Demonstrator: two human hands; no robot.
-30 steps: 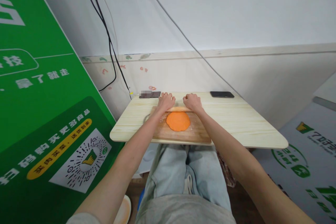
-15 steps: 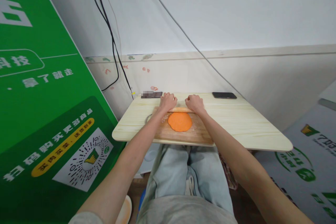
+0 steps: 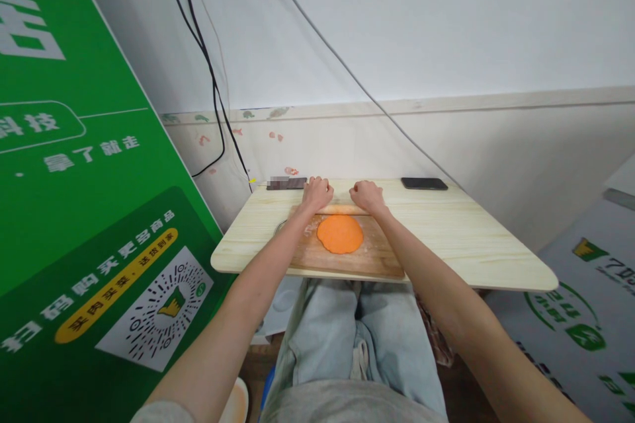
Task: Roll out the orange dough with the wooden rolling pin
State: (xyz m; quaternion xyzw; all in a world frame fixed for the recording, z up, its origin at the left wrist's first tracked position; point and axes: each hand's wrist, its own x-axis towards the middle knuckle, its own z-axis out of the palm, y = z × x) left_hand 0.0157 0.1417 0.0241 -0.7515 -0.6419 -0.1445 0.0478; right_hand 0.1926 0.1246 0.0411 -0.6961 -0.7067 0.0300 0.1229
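Observation:
A flat, roughly round sheet of orange dough (image 3: 340, 234) lies on a wooden board (image 3: 347, 267) dusted with white powder. At the dough's far edge a wooden rolling pin (image 3: 342, 210) lies crosswise. My left hand (image 3: 317, 193) is closed over the pin's left end, and my right hand (image 3: 367, 195) is closed over its right end. Both ends of the pin are hidden under the hands. Beside the board, partly behind my left forearm, shows the rim of a round metal thing (image 3: 279, 227).
The board rests on a pale wooden table (image 3: 471, 238) against the wall. A dark phone (image 3: 424, 184) lies at the back right, and a dark flat object (image 3: 297, 183), partly blurred out, at the back left. Cables hang along the wall. A green printed panel (image 3: 99, 211) stands left.
The view has tilted slightly, so the table sits a little lower in the picture. Hands and rolling pin stay at the dough's far edge; the dough looks much the same.

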